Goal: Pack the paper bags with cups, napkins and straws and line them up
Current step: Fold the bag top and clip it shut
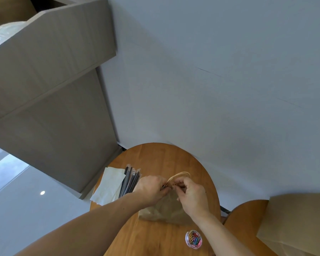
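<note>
Both hands are bunched up at the top of a brown paper bag [164, 209] with pale twine loop handles [179, 175], which sits in the middle of a round wooden table [155, 237]. The left hand [151, 189] has its fingers curled in and pinches the bag's top edge. There's a little dark something at its fingertips, but it's too small to make out. The right hand [190, 196] pinches the same spot, right at the base of the handles, with thumb and forefinger closed tight. Most of the bag's mouth is hidden behind the hands, so I can't see what's inside.

Just left of the bag is a bunch of black straws in clear wrappers [129, 182], partly under the left wrist. If there's print on the wrappers, it's too small to read. They lie on a stack of white paper napkins [109, 187] that hangs over the table edge. Near the bottom is a small clear round tub of coloured paper clips [193, 239].

At the right there's a second brown bag [299, 222], cut off by the frame, sitting on another wooden table [248, 218]. A grey wood-grain cabinet [54, 89] fills the left side.
</note>
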The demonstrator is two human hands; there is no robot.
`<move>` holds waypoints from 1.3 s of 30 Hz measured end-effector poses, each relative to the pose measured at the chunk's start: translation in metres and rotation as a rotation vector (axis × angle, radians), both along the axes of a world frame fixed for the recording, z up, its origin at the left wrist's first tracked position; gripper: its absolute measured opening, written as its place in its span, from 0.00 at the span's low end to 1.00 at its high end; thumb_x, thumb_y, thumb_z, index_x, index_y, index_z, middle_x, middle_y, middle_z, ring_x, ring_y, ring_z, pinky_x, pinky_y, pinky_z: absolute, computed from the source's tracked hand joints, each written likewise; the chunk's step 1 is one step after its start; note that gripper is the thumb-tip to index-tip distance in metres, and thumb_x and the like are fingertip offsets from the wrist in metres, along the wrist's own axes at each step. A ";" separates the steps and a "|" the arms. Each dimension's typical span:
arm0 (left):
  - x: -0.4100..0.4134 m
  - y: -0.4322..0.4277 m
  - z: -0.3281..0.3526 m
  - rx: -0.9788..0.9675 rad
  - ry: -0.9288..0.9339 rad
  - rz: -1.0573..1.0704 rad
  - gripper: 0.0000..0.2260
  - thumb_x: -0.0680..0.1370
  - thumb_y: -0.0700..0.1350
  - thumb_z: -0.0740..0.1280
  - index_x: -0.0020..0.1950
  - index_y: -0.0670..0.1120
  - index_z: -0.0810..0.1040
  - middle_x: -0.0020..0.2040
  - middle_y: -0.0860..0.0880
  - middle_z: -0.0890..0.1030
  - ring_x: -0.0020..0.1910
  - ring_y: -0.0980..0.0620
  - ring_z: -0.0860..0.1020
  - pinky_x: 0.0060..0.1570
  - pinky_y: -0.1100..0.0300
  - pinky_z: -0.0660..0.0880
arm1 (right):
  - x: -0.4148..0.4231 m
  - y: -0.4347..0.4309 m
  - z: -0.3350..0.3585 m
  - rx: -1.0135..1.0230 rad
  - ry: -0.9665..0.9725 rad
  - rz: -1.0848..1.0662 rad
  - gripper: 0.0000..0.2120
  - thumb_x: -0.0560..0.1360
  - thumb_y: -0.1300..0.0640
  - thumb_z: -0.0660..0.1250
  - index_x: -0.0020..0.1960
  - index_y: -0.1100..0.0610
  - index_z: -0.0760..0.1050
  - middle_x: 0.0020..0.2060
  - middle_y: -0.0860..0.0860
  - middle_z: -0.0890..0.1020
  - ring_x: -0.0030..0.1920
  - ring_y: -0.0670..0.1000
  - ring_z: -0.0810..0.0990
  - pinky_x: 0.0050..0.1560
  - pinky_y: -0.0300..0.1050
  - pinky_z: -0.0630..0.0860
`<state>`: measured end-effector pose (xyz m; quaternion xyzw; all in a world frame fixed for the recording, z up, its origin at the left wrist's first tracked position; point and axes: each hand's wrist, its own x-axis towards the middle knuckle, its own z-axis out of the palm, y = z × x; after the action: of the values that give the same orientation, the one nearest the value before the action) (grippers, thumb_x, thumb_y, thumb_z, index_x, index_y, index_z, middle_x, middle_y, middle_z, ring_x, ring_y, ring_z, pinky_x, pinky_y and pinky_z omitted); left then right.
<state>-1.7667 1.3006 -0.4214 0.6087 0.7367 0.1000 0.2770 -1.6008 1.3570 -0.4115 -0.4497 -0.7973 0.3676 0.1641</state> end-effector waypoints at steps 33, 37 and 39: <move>0.006 -0.010 -0.008 0.146 -0.069 0.076 0.07 0.80 0.53 0.64 0.48 0.55 0.81 0.34 0.61 0.72 0.36 0.60 0.71 0.31 0.71 0.58 | 0.007 0.007 -0.011 0.220 -0.286 0.220 0.11 0.79 0.46 0.64 0.56 0.50 0.78 0.49 0.45 0.83 0.47 0.46 0.81 0.48 0.44 0.77; 0.004 -0.009 -0.002 0.083 -0.081 0.067 0.07 0.79 0.54 0.64 0.48 0.56 0.81 0.39 0.59 0.77 0.38 0.59 0.75 0.32 0.69 0.64 | 0.011 0.000 -0.009 0.254 -0.218 0.215 0.11 0.79 0.47 0.66 0.57 0.51 0.79 0.48 0.46 0.83 0.44 0.47 0.81 0.44 0.44 0.79; 0.001 -0.008 0.002 0.054 -0.096 0.089 0.06 0.78 0.54 0.65 0.47 0.55 0.81 0.39 0.58 0.78 0.39 0.58 0.78 0.33 0.67 0.68 | 0.017 -0.006 -0.010 0.287 -0.092 0.221 0.11 0.77 0.50 0.69 0.57 0.51 0.80 0.48 0.45 0.84 0.39 0.45 0.81 0.39 0.43 0.80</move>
<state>-1.7660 1.2931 -0.4193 0.5770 0.7460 0.1612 0.2908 -1.5842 1.3512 -0.4213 -0.3477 -0.8928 0.2448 0.1486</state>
